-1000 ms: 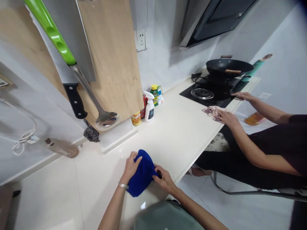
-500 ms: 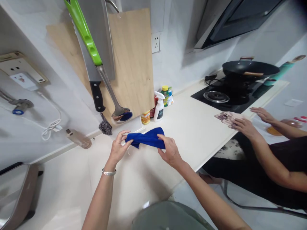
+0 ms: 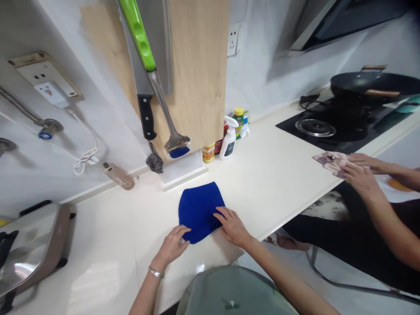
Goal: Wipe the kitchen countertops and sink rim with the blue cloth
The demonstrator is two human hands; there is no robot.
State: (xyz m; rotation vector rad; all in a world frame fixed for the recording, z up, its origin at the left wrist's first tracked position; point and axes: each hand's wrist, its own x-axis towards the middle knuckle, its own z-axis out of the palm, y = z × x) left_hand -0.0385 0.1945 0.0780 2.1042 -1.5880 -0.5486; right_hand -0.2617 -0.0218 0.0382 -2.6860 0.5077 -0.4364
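Observation:
A blue cloth [image 3: 200,210] lies spread nearly flat on the white countertop in front of me. My left hand [image 3: 173,246] is at its near left corner, with thumb and fingertips apart at the edge. At the cloth's right edge, my right hand [image 3: 233,227] has its fingers spread, the fingertips over the fabric. Neither hand visibly grips the cloth. Further right, another person's hands [image 3: 359,175] rest on a patterned pale cloth [image 3: 331,162] at the counter's front edge.
Behind the blue cloth stand a white spray bottle [image 3: 229,139] and several small containers. A knife [image 3: 146,116] and a green-handled ladle [image 3: 160,92] hang over a wooden board [image 3: 200,65]. An electric pan [image 3: 42,249] sits left; a wok [image 3: 367,85] stands on the cooktop [image 3: 328,131].
The blue cloth, held up bunched between my hands before, now lies spread on the counter. My hands have moved lower and nearer. The other person's hands have come together on their cloth.

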